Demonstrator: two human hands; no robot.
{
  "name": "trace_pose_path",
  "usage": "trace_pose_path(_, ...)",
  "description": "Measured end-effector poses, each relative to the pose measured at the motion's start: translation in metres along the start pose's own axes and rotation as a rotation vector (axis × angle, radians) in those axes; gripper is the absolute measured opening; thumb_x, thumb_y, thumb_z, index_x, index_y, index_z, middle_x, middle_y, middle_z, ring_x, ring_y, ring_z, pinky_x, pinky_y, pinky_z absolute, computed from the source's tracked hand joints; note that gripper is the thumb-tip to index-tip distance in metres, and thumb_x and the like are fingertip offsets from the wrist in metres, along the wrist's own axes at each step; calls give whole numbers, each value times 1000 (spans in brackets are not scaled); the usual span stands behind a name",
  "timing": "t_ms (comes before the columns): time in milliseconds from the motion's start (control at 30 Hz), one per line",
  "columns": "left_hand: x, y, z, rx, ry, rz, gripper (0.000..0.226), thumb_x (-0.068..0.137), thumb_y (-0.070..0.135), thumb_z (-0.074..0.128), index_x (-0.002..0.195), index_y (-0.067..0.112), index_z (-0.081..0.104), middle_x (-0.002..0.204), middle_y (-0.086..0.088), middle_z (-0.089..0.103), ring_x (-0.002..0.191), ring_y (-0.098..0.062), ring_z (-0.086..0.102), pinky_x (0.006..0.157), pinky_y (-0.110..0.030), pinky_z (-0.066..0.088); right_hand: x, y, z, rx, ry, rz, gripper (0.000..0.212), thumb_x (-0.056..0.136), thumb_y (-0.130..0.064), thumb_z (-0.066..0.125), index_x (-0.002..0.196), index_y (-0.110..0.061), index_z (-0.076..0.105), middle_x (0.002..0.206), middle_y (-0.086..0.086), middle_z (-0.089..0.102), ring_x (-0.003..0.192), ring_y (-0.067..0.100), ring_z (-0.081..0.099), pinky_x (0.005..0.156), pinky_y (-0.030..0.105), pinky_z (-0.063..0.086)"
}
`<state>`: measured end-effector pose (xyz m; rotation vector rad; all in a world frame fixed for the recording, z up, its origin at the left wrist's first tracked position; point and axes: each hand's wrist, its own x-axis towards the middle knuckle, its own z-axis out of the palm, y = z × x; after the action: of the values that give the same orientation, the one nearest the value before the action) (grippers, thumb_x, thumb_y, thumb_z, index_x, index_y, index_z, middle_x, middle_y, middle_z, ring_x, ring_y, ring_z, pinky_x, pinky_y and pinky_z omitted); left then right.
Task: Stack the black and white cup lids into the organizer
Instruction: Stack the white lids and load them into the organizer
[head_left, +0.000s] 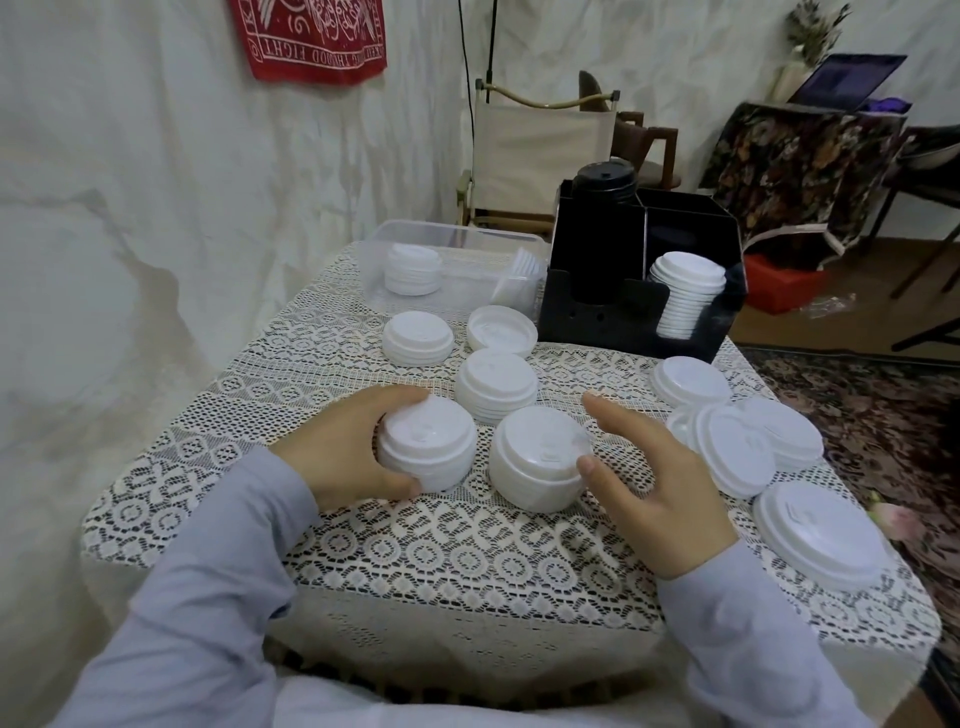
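Grips a short stack of white lids (426, 448) with the left hand (337, 457), fingers curled round its sides, on the lace-covered tabletop (467, 561). Holds the right hand (667, 493) open, fingers spread, thumb against a second white lid stack (537, 457) just beside. Shows, at the tabletop's far side, the black organizer (587, 322), with black lids (602, 208) in the left compartment and stacked white lids (685, 291) in the front right

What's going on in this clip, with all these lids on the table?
A person at a lace-covered table handles white cup lids. The left hand grips one short stack; the right hand, open, is beside a second stack. The black organizer holds a column of black lids and a column of white lids. Other white stacks lie on the cloth and in a clear tub.
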<state>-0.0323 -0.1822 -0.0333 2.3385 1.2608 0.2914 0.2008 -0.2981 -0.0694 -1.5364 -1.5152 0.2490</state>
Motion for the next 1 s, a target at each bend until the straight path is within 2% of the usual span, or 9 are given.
trace_pose_path(133, 3, -9, 0, -36, 82, 9, 78, 70, 17, 78, 136, 27, 39, 131, 4, 48, 116, -8, 46, 107, -28, 34, 0, 1, 0, 3, 15, -9, 40, 75, -58, 46, 115, -56, 40, 116, -38, 41, 116, -10, 40, 108, 55, 31)
trace_pose_path(333, 6, 0, 5, -109, -25, 49, 109, 64, 36, 84, 147, 35, 13, 153, 8, 23, 137, -10, 26, 108, -25, 21, 0, 1, -1, -2, 6, -7, 39, 75, -58, 46, 113, -58, 39, 117, -38, 41, 117, -4, 44, 109, 54, 31)
trace_pose_path(433, 13, 7, 9, -97, -21, 76, 100, 68, 36, 81, 146, 33, 19, 150, 8, 30, 132, -11, 33, 102, -21, 24, 0, 0, 0, -3, 3, -14, 38, 76, -57, 46, 113, -57, 39, 117, -37, 41, 118, 3, 47, 108, 55, 31)
trace_pose_path(567, 15, 3, 11, -141, 19, 58, 87, 68, 35, 79, 140, 31, 31, 141, 5, 40, 122, -13, 41, 103, -29, 34, 0, 2, 0, 5, 13, -26, 37, 76, -57, 47, 112, -56, 41, 115, -39, 42, 114, -7, 44, 108, 55, 31)
trace_pose_path(667, 15, -8, 6, -235, 51, 25, 82, 65, 27, 77, 136, 32, 36, 130, 5, 46, 112, -14, 46, 86, -24, 41, 0, 4, 0, 18, 10, -20, 37, 76, -58, 47, 112, -55, 43, 115, -35, 45, 116, -1, 47, 108, 55, 31)
trace_pose_path(733, 14, -12, 3, -293, 67, 34, 84, 54, 34, 74, 129, 37, 37, 125, 7, 47, 111, -15, 48, 79, -19, 39, 0, 3, 0, 29, 10, -22, 35, 76, -58, 47, 111, -55, 44, 116, -28, 50, 117, 6, 50, 108, 55, 31)
trace_pose_path(833, 13, -16, -2, -327, 130, 44, 86, 42, 45, 61, 125, 40, 36, 127, 5, 48, 111, -15, 48, 83, -22, 37, 1, 2, 1, 26, 12, -25, 34, 76, -57, 47, 110, -54, 44, 116, -21, 54, 115, 7, 51, 106, 56, 32)
trace_pose_path(933, 7, -10, -8, -361, 212, 118, 79, 44, 45, 59, 120, 47, 38, 130, 8, 46, 114, -14, 47, 86, -22, 39, 1, -1, 1, 18, 25, -44, 34, 77, -55, 48, 111, -54, 44, 115, -30, 51, 114, 2, 50, 106, 57, 33)
trace_pose_path(1000, 3, 6, -11, -381, 216, 224, 75, 46, 46, 57, 118, 53, 38, 129, 18, 45, 114, -4, 49, 89, -16, 39, 2, -4, -1, 40, 36, -61, 36, 78, -54, 50, 113, -54, 45, 118, -32, 49, 117, 5, 50, 106, 54, 34)
